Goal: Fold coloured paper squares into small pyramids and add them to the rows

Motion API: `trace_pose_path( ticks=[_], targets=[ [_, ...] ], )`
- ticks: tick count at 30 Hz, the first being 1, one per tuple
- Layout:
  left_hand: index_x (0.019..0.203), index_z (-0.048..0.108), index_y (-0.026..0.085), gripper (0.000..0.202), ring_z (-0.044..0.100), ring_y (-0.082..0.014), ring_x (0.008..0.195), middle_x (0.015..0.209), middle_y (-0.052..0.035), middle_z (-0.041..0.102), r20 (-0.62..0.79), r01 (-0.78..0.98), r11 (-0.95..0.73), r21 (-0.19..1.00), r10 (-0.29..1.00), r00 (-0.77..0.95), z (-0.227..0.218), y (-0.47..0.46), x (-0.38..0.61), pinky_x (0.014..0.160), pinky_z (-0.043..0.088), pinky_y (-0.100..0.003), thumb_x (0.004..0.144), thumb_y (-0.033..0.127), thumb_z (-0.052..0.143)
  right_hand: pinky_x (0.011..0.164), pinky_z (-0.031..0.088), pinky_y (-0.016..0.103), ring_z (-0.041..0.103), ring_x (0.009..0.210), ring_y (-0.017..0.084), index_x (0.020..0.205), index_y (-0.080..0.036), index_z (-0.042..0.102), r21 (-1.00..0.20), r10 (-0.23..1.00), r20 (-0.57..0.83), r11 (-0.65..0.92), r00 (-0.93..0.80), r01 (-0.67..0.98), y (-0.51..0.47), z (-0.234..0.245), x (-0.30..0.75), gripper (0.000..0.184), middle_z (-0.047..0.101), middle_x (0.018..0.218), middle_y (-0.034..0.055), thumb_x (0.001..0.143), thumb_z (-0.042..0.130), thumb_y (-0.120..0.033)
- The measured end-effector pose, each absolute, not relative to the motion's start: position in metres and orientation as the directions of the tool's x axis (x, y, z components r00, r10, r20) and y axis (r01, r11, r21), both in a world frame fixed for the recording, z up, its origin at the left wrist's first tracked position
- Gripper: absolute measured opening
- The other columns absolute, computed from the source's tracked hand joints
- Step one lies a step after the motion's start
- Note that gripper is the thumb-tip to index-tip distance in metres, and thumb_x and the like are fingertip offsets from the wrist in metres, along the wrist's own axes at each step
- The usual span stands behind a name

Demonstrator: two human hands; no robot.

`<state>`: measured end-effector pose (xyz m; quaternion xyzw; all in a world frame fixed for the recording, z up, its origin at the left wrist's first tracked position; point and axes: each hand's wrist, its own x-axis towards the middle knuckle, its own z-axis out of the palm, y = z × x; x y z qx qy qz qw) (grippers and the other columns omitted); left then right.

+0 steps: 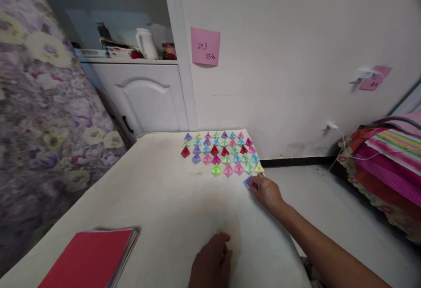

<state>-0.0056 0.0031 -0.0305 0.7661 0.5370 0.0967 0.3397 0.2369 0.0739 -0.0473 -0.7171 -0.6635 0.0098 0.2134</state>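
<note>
My right hand (267,191) reaches to the table's right edge, its fingers pinching a small purple folded-paper piece (247,182) at the tabletop. Just beyond it, several folded-paper pieces in many colours stand in rows; the nearest are a pale yellow one (259,167), a pale green one (249,167) and a pink one (238,168). A bright green piece (216,171) is at the left of the front row. My left hand (212,261) rests low over the near part of the table, fingers loosely bent and apart, holding nothing.
A stack of coloured paper with a red top sheet (90,253) lies at the near left of the white table (148,200). A wall with a pink note (205,46) and a white cabinet (148,99) stand behind. A floral curtain (49,125) hangs left; bedding (391,160) is right.
</note>
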Motion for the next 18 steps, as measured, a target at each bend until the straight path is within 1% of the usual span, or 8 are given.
trace_pose_path(
  ticks=[6, 11, 18],
  targets=[
    [0.105, 0.057, 0.018, 0.031, 0.060, -0.0185, 0.084, 0.090, -0.0062, 0.066, -0.244, 0.770, -0.178, 0.613, 0.884, 0.398, -0.027, 0.003, -0.004, 0.075, 0.041, -0.028, 0.078, 0.018, 0.042, 0.059, 0.030, 0.021, 0.051, 0.066, 0.011, 0.078, -0.023, 0.062, -0.305, 0.953, 0.301, 0.067, 0.029, 0.950, 0.077, -0.046, 0.246, 0.013, 0.056, 0.079, -0.0004, 0.077, 0.051, -0.015],
    [0.104, 0.057, 0.018, 0.030, 0.059, -0.0187, 0.084, 0.089, -0.0061, 0.066, -0.225, 0.765, -0.179, 0.619, 0.892, 0.391, -0.027, 0.002, -0.004, 0.075, 0.041, -0.028, 0.078, 0.018, 0.042, 0.066, 0.032, 0.023, 0.049, 0.066, 0.012, 0.077, -0.023, 0.065, -0.297, 0.945, 0.321, 0.167, -0.066, 0.940, 0.083, -0.043, 0.259, 0.016, 0.055, 0.077, 0.0000, 0.081, 0.050, -0.019],
    [0.103, 0.058, 0.019, 0.031, 0.060, -0.0187, 0.084, 0.090, -0.0064, 0.066, -0.221, 0.767, -0.201, 0.609, 0.886, 0.408, -0.029, 0.001, -0.004, 0.075, 0.041, -0.028, 0.077, 0.017, 0.042, 0.065, 0.031, 0.025, 0.049, 0.067, 0.013, 0.071, -0.021, 0.065, -0.303, 0.928, 0.349, 0.246, -0.132, 0.921, 0.088, -0.045, 0.271, 0.018, 0.055, 0.076, 0.0017, 0.077, 0.050, -0.012]
  ],
)
